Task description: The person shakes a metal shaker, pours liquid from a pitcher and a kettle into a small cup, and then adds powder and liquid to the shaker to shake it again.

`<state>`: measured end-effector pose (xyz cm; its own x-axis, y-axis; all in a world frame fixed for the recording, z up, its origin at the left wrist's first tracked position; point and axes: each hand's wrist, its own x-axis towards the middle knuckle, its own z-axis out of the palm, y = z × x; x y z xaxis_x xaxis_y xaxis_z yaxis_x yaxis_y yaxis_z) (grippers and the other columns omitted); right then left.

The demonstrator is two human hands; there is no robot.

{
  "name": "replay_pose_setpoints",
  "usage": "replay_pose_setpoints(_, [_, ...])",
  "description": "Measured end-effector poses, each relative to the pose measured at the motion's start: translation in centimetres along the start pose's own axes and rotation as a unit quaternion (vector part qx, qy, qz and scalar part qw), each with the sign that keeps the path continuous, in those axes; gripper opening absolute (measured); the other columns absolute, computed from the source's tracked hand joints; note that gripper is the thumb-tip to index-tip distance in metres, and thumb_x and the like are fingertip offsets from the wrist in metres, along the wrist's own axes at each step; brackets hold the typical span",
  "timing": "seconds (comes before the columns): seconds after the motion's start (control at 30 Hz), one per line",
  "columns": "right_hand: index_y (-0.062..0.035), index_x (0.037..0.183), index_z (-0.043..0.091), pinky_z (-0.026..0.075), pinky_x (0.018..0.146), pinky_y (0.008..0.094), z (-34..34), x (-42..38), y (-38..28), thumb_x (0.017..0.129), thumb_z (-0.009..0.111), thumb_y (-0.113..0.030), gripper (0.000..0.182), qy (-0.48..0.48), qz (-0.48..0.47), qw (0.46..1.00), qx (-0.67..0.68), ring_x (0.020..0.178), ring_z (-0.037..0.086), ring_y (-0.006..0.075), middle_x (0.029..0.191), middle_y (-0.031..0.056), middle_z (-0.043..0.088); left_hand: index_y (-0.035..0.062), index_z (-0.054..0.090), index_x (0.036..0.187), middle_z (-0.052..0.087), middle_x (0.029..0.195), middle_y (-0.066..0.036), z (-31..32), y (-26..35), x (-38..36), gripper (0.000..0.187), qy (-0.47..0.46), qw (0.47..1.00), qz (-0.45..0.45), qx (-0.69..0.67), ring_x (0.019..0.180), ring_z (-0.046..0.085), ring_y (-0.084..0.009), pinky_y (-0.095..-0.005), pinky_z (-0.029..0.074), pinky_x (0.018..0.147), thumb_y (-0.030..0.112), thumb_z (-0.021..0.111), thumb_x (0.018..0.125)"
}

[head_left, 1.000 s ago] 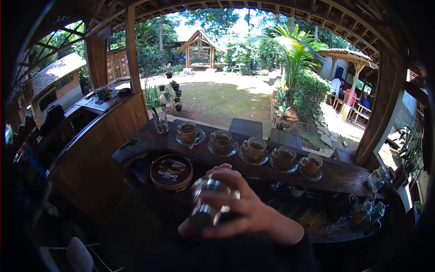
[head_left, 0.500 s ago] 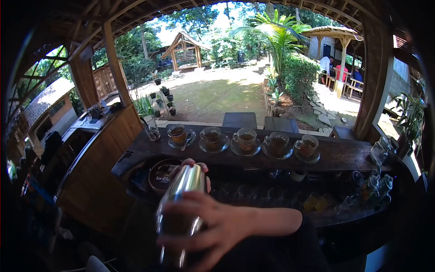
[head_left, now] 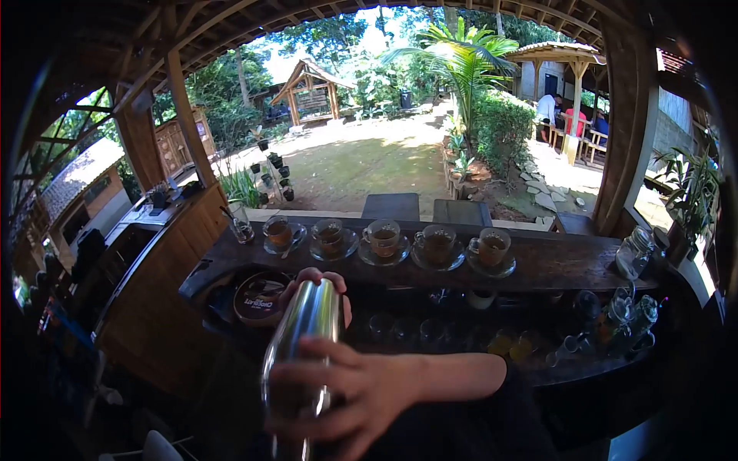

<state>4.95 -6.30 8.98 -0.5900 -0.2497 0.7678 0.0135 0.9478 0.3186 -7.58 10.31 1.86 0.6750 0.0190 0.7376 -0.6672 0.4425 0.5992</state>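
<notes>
A shiny metal shaker [head_left: 305, 330] is held at a tilt in front of the body, between both hands. My right hand [head_left: 357, 392] wraps round its near, lower part, with the fingers blurred. At the far end, the fingers of my left hand [head_left: 321, 278] curl over the shaker's top; the rest of that hand is hidden behind the metal. Beyond the shaker, several glass cups of brown drink, such as the middle cup [head_left: 383, 237], stand on glass saucers along the dark wooden counter [head_left: 553, 257].
A round dark tray [head_left: 261, 298] with lettering lies left of the shaker. Glass jars [head_left: 634, 252] stand at the counter's right end, a tall glass [head_left: 241, 224] at its left. Glassware fills the lower shelf. People [head_left: 547, 111] are under a distant shelter.
The counter and cups have shifted slightly left in view as the camera turned. Both hands still hold the shaker, which sits a little further left and more upright.
</notes>
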Motion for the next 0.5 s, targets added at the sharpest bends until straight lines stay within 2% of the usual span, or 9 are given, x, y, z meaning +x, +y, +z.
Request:
replay_pose_setpoints(0.03, [-0.0309,0.111,0.055,0.034,0.092,0.064,-0.9,-0.2,-0.8,0.073,0.062,-0.021,0.039,-0.002,0.002,1.0,-0.004,0.12,0.039,0.0442,0.132,0.0051,0.044,0.0117,0.04,0.126,0.039,0.12,-0.018,2.4,-0.6,2.4,0.043,-0.027,0.991,0.061,0.12,0.073,0.057,-0.037,-0.0435,0.052,0.057,0.042,0.033,0.097])
replay_pose_setpoints(0.13, [-0.038,0.11,0.053,0.033,0.094,0.0619,-3.9,-1.7,-2.0,0.072,0.066,-0.02,0.044,-0.011,-0.003,0.999,-0.046,0.119,0.041,0.0449,0.131,0.0019,0.045,0.0114,0.041,0.127,0.041,0.118,-0.02,2.8,-4.3,4.0,0.041,0.082,0.993,0.079,0.032,0.077,0.056,-0.04,-0.0398,0.052,0.054,0.039,0.031,0.098])
replay_pose_setpoints(0.17, [-0.0388,0.111,0.054,0.033,0.094,0.0604,-5.2,-2.9,-0.9,0.07,0.071,-0.019,0.048,0.005,0.037,0.998,-0.042,0.117,0.042,0.0448,0.129,-0.0002,0.048,0.0122,0.045,0.123,0.041,0.119,-0.023,2.3,-6.5,3.9,0.045,0.231,0.966,0.052,-0.103,0.082,0.058,-0.0452,-0.0476,0.054,0.059,0.045,0.038,0.094])
replay_pose_setpoints(0.2, [-0.0391,0.114,0.052,0.038,0.092,0.0564,-6.5,-4.4,-0.5,0.071,0.072,-0.017,0.053,-0.025,0.117,0.989,-0.085,0.116,0.043,0.045,0.128,0.002,0.048,0.012,0.045,0.122,0.042,0.118,-0.022,-0.9,-8.8,3.6,0.045,0.368,0.915,-0.023,-0.162,0.081,0.058,-0.0453,-0.0465,0.054,0.058,0.046,0.038,0.093])
replay_pose_setpoints(0.27, [-0.0353,0.116,0.053,0.041,0.092,0.0522,-7.4,-7.6,1.1,0.069,0.073,-0.014,0.056,0.08,0.296,0.952,-0.024,0.12,0.038,0.0457,0.129,0.0089,0.046,0.012,0.045,0.121,0.042,0.118,-0.022,-0.2,-10.9,4.8,0.045,0.329,0.931,-0.025,-0.154,0.081,0.058,-0.0452,-0.0463,0.054,0.058,0.047,0.038,0.093])
replay_pose_setpoints(0.33, [-0.0333,0.118,0.054,0.04,0.092,0.0545,-9.4,-8.6,-0.1,0.067,0.066,-0.014,0.056,0.137,0.302,0.943,-0.031,0.119,0.038,0.0459,0.131,0.0073,0.044,0.012,0.045,0.121,0.042,0.118,-0.022,0.2,-12.3,6.2,0.045,0.253,0.959,-0.019,-0.126,0.081,0.058,-0.0449,-0.0461,0.054,0.058,0.047,0.038,0.093])
replay_pose_setpoints(0.4, [-0.0305,0.117,0.051,0.037,0.092,0.0586,-12.4,-6.6,-3.7,0.075,0.068,-0.013,0.049,0.004,0.194,0.979,-0.057,0.117,0.042,0.0458,0.132,0.0091,0.045,0.0119,0.046,0.12,0.042,0.118,-0.022,0.3,-13.3,8.1,0.046,0.172,0.981,-0.006,-0.095,0.081,0.058,-0.0446,-0.0459,0.054,0.058,0.048,0.038,0.093])
replay_pose_setpoints(0.47, [-0.0357,0.117,0.048,0.036,0.091,0.0611,-12.9,-4.6,-7.4,0.076,0.067,-0.016,0.049,-0.016,0.064,0.996,-0.058,0.114,0.044,0.0473,0.132,0.0083,0.046,0.0119,0.046,0.12,0.042,0.118,-0.022,1.2,-14.5,8.9,0.046,0.106,0.992,0.014,-0.065,0.081,0.058,-0.0444,-0.0457,0.054,0.058,0.048,0.038,0.093])
replay_pose_setpoints(0.5, [-0.0357,0.117,0.048,0.036,0.091,0.0611,-13.0,-3.8,-8.6,0.076,0.067,-0.016,0.049,-0.017,0.063,0.996,-0.055,0.114,0.044,0.0473,0.132,0.0083,0.046,0.0119,0.046,0.12,0.042,0.117,-0.022,3.5,-14.6,10.0,0.046,0.069,0.995,0.067,-0.033,0.08,0.058,-0.0439,-0.0458,0.054,0.058,0.049,0.037,0.093])
